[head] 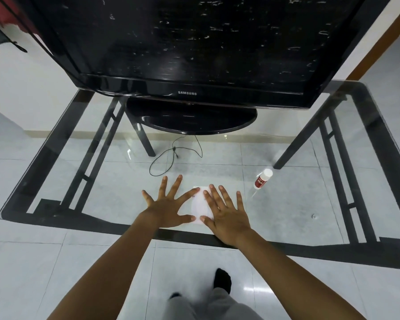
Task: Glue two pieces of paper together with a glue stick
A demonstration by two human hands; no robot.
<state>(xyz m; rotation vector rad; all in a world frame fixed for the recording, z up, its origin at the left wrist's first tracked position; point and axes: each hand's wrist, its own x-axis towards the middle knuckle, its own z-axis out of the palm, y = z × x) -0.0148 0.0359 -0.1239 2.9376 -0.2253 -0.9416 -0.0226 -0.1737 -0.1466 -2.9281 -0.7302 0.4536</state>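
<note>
Head view: left hand (169, 209) and right hand (226, 215) flat, splayed on paper (200, 205).

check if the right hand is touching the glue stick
Apart. The head view shows the right hand spread flat on the paper, with bare glass table between it and the glue stick.

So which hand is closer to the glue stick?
Right. The right hand lies flat on the paper, just left of the glue stick; the left hand is farther left.

Clear glass table (286, 204), glossy TV (194, 42), matt paper (200, 207)
</note>
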